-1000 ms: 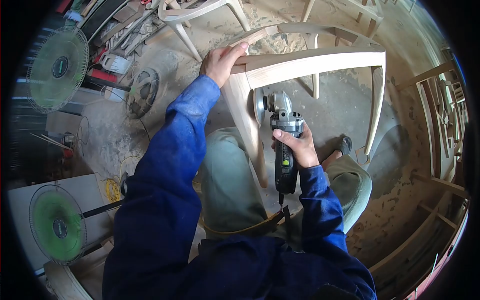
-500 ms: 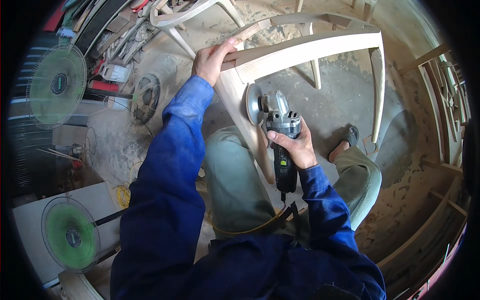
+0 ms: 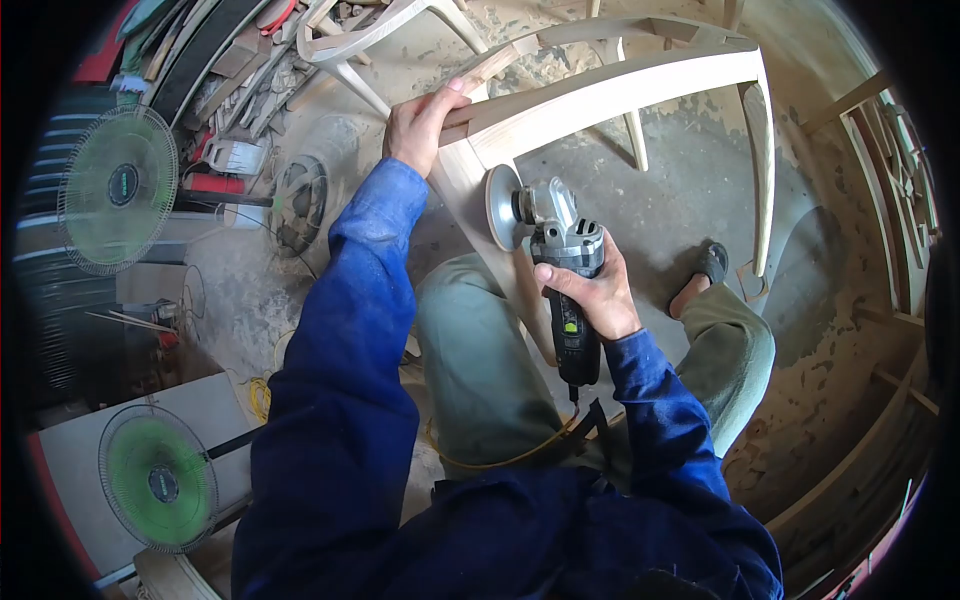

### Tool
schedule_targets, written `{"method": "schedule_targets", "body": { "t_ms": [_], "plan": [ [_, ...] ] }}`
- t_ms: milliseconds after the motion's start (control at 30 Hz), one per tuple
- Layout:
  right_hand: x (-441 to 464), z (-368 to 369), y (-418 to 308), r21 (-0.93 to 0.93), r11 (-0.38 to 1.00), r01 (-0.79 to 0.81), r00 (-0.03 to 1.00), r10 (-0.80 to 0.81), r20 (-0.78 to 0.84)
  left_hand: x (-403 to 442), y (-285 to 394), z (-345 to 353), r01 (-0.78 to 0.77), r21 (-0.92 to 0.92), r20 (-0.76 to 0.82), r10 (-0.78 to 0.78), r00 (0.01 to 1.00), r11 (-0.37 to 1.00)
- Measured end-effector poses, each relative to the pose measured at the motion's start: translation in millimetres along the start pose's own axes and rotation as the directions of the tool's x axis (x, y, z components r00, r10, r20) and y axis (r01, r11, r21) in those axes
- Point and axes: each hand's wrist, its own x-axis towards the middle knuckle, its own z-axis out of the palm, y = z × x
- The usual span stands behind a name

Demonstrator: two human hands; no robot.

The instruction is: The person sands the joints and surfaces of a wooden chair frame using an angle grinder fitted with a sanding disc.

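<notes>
A pale wooden chair frame stands tilted in front of me, one leg running down beside my left knee. My left hand grips its near left corner, thumb on top and fingers partly hidden. In my right hand is a black and grey angle grinder, held by its body, cable end toward me. The grinder's round disc lies at the upper part of the near leg; whether it touches the wood is hard to tell.
Two green fans stand on the left. Wood scraps and a white container lie at the upper left. Another chair frame is behind. Wooden frames line the right. A yellow cord crosses my lap.
The view has shifted. The grinder's disc has turned its flat face more toward me and sits slightly left along the leg. The chair frame appears higher and tilted a little differently; both hands keep their holds.
</notes>
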Motion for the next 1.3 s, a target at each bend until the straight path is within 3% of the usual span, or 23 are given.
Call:
{"method": "schedule_targets", "body": {
  "t_ms": [133,633,733,833,867,1000,1100,1133,1233,1300],
  "plan": [
    [-2.4,2.8,-5.1,-0.087,0.996,0.030,1.000,-0.030,-0.001,1.0,-1.3,1.4,-0.008,-0.001,0.005,0.008,1.000,1.000],
    [1.8,-6.5,3.7,0.054,0.999,-0.003,0.999,0.006,-0.039,0.2,0.3,-1.0,0.017,-0.057,0.008,-0.017,1.000,0.998],
    [14.6,-14.1,9.7,0.107,0.994,-0.027,0.999,0.029,-0.017,-7.0,1.2,-0.4,0.016,-0.070,0.009,-0.015,1.000,0.997],
    [18.3,-11.9,-2.0,0.025,1.000,-0.010,1.000,0.009,0.026,-15.6,4.3,1.1,0.001,-0.067,0.014,0.000,1.000,0.998],
    [16.0,-11.7,-11.3,0.026,0.996,-0.084,0.994,0.082,0.071,-15.1,3.3,0.0,-0.009,-0.066,-0.002,0.009,1.000,0.998],
    [12.9,-10.5,2.5,0.047,0.997,0.059,0.997,-0.061,0.049,-8.7,-0.4,2.0,-0.006,-0.079,-0.026,0.004,1.000,0.997],
    [8.0,-11.1,10.4,0.051,0.996,0.078,0.996,-0.079,0.032,-4.9,1.8,4.6,0.013,-0.089,-0.035,-0.016,0.999,0.996],
    [5.2,-14.6,11.8,0.059,0.998,-0.032,0.999,0.030,0.033,-4.8,1.2,5.0,0.019,-0.094,-0.045,-0.023,0.999,0.995],
    [2.9,-27.4,35.3,0.008,0.996,-0.085,0.995,0.084,0.045,-1.7,3.6,2.5,0.058,-0.086,-0.015,-0.059,0.998,0.995],
    [-5.4,-36.8,58.9,0.068,0.996,-0.064,0.998,0.064,0.014,6.9,-1.7,-0.9,0.020,-0.067,-0.013,-0.021,1.000,0.998]
  ]
}}
